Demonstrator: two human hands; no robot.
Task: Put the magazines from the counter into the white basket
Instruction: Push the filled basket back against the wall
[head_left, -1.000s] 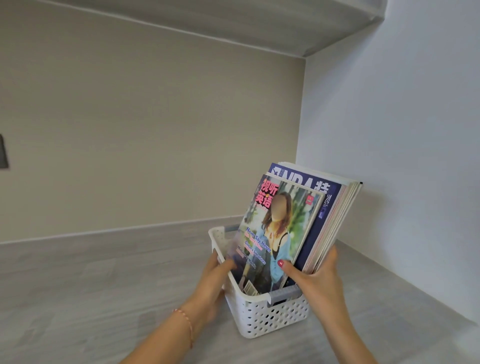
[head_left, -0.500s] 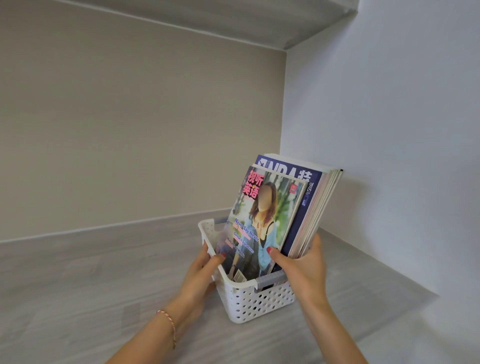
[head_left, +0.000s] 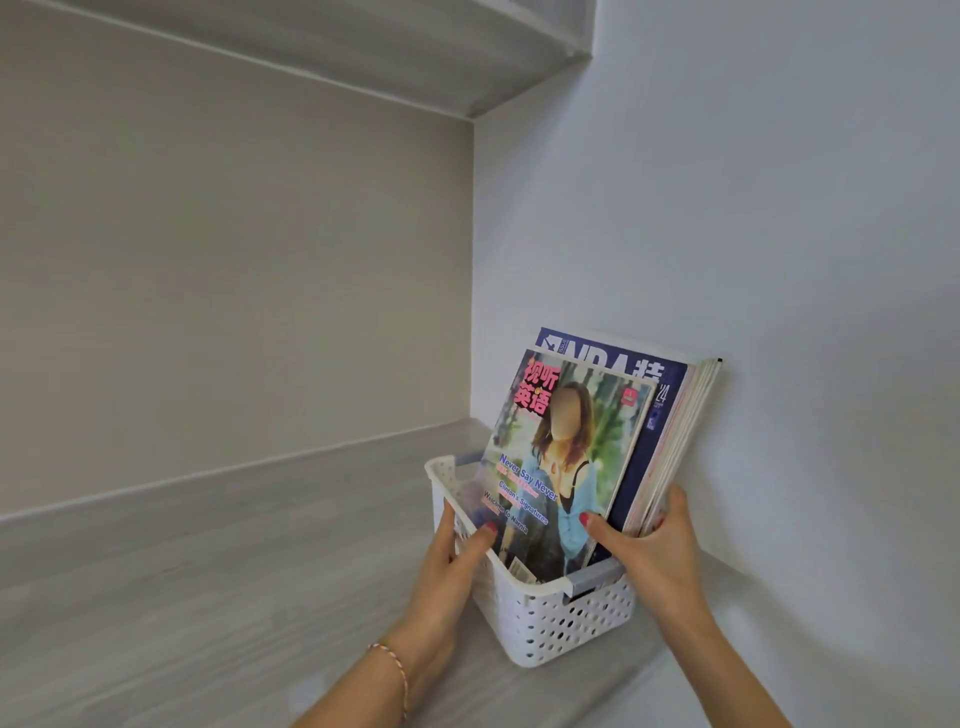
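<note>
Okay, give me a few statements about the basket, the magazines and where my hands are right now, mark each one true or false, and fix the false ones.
1. The magazines stand on end in the white basket. True.
2. The basket lies tipped on its side. False: it sits upright on the counter.
3. The right hand grips the stack near its lower right edge. True.
4. The left hand rests flat on the counter, away from the basket. False: it is at the basket's left rim.
5. The front cover is plain blue. False: it shows a pictured person.
</note>
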